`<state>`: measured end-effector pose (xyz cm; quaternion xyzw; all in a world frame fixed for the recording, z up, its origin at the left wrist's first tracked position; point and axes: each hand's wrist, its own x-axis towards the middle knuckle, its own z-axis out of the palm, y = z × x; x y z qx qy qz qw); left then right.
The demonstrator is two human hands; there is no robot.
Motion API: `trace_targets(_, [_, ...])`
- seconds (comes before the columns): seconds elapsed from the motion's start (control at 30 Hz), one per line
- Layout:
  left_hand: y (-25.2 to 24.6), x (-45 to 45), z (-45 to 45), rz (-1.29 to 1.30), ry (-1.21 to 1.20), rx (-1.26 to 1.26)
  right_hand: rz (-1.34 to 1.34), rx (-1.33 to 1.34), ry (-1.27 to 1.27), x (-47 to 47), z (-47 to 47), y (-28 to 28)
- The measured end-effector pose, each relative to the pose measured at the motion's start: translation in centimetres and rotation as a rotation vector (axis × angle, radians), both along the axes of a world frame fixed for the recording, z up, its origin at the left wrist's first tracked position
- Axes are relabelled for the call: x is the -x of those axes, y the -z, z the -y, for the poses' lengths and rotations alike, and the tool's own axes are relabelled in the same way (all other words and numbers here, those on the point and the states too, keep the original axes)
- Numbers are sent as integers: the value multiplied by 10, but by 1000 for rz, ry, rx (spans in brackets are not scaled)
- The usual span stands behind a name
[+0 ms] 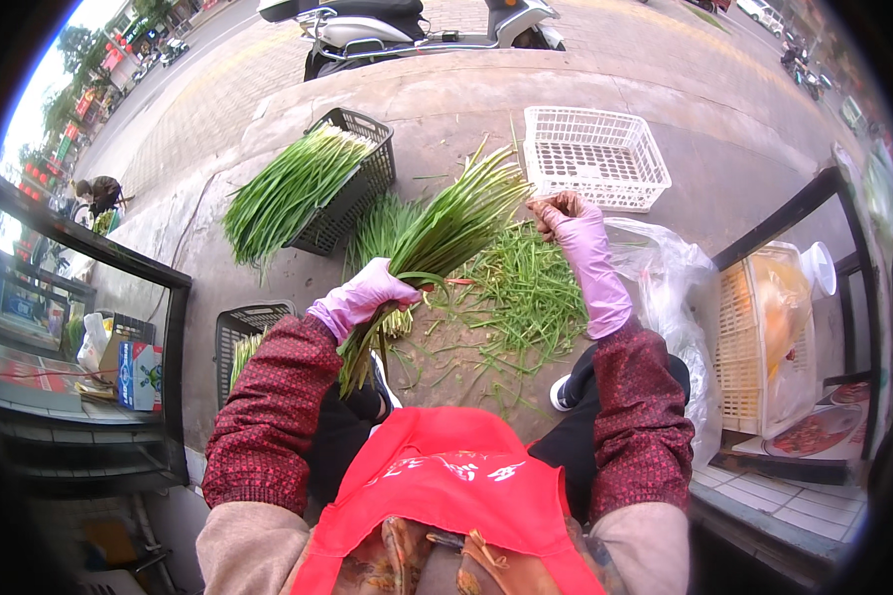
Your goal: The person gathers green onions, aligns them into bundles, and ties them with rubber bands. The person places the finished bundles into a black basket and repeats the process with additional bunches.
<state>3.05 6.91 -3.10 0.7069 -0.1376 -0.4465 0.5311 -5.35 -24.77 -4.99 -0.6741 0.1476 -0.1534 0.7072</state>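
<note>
My left hand (376,292), in a pinkish-purple glove, is closed round a bunch of long green garlic chives (446,227). Their pale stem ends point up and to the right, while the leaf tips hang down below my fist. My right hand (562,216), gloved alike with soiled fingertips, is at those pale ends, thumb and fingers bent together; whether a stem is pinched there cannot be told. A loose heap of green trimmings (532,297) lies on the ground beneath it. More chives (387,223) lie on the ground behind the held bunch.
A dark plastic crate (376,152) bears stacked chives (298,186); another dark crate (257,316) is by my left sleeve. A white plastic basket (595,160) stands ahead right. Clear plastic bags (662,275) and a cream crate (740,342) are at right. A scooter (417,33) is parked beyond.
</note>
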Motion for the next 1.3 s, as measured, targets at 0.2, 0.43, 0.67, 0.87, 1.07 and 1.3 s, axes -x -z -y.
trace_targets(0.2, [-12,10,13,98,127,-59,-8,-354,-167,-9,-29,2])
trace_targets(0.43, [-23,12,21,67,231,-86,-156,-324,-116,-6,-20,5])
trace_targets(0.67, [-37,10,16,-185,129,-19,-169,-177,-142,-1,-6,1])
trace_targets(0.87, [-42,7,9,-55,152,-90,-119,-157,-65,-1,7,13])
trace_targets(1.07, [-49,0,-8,0,163,-156,0,-420,314,3,54,30])
trace_targets(1.3, [-51,-17,-23,40,8,-138,-813,571,-61,14,51,41])
